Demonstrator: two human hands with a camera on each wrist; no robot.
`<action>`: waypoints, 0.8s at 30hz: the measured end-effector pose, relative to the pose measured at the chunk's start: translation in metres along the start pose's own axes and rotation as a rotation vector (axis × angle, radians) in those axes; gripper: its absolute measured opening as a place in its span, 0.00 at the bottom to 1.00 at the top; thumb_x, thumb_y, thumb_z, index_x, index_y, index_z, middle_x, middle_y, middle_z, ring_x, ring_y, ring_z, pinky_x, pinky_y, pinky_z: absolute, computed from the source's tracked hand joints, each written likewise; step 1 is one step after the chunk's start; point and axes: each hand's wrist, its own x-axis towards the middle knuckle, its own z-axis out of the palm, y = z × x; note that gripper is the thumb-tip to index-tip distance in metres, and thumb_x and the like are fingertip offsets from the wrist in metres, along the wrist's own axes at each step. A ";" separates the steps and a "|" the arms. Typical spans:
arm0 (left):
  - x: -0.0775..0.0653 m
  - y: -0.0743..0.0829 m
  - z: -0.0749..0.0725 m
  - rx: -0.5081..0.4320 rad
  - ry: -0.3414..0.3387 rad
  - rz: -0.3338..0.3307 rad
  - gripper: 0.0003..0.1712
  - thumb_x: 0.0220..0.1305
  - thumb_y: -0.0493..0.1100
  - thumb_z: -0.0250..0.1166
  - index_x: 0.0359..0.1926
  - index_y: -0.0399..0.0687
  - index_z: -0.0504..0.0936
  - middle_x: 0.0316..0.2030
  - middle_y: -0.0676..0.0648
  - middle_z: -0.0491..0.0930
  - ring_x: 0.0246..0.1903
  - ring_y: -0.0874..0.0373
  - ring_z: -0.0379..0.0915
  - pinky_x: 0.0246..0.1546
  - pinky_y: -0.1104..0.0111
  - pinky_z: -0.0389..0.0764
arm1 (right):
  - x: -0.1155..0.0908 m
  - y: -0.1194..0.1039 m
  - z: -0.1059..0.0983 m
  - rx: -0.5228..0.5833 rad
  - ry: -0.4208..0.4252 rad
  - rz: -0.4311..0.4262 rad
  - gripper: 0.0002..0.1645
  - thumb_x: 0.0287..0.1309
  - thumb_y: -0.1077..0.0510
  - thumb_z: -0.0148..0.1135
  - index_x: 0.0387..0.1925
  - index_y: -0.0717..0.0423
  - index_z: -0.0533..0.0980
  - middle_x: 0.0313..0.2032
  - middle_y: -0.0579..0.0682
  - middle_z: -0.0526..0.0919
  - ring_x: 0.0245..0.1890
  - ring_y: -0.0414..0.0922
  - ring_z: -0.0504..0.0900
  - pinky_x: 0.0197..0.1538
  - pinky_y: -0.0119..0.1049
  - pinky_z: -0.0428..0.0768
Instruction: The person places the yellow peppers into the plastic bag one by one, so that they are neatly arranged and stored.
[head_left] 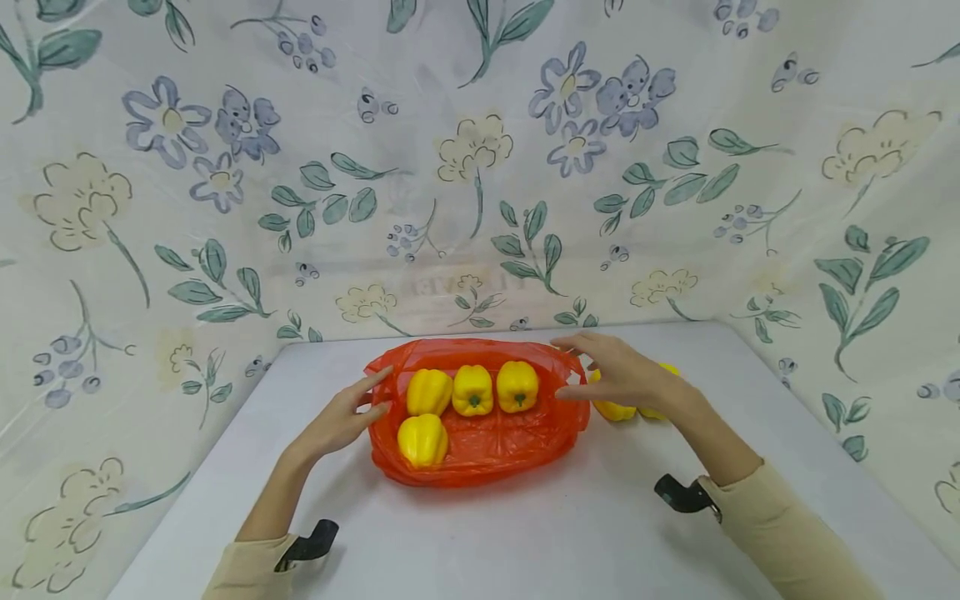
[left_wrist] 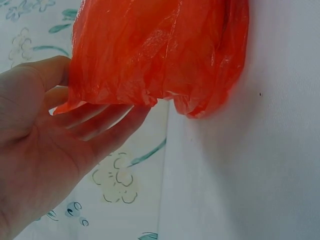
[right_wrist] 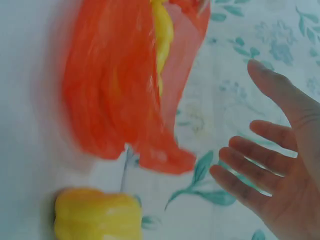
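A red plastic bag lies on the table with its mouth spread wide. Several yellow bell peppers sit inside, three in a row at the back and another at the front left. At the bag's left edge is my left hand, its fingers extended; in the left wrist view they pass behind the red plastic, with the thumb near the edge. My right hand hovers by the bag's right edge, fingers spread and holding nothing. The right wrist view shows a gap between that hand and the bag.
Outside the bag on the right, yellow bell peppers rest on the white table, partly hidden behind my right hand and forearm. A flower-patterned sheet rises behind the table and along its sides.
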 end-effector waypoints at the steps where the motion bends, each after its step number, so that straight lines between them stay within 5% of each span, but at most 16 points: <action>1: 0.000 0.000 0.000 0.000 -0.001 0.000 0.35 0.71 0.41 0.58 0.75 0.51 0.58 0.71 0.36 0.62 0.64 0.33 0.65 0.55 0.49 0.81 | -0.004 0.005 -0.003 0.008 0.012 0.006 0.45 0.50 0.41 0.74 0.68 0.45 0.67 0.62 0.50 0.75 0.62 0.53 0.74 0.56 0.50 0.82; 13: -0.001 -0.001 0.001 0.000 0.008 -0.001 0.36 0.71 0.41 0.58 0.76 0.53 0.56 0.71 0.36 0.62 0.64 0.33 0.66 0.53 0.50 0.82 | -0.040 0.068 -0.014 -0.054 0.071 0.098 0.46 0.51 0.39 0.71 0.68 0.52 0.67 0.60 0.58 0.76 0.59 0.58 0.76 0.55 0.55 0.82; 24: -0.001 0.002 0.001 -0.006 0.009 0.000 0.37 0.70 0.42 0.59 0.76 0.54 0.55 0.71 0.36 0.62 0.63 0.34 0.67 0.53 0.51 0.83 | -0.054 0.103 -0.021 -0.098 0.118 0.164 0.48 0.51 0.42 0.72 0.68 0.55 0.65 0.63 0.63 0.72 0.61 0.61 0.71 0.60 0.63 0.75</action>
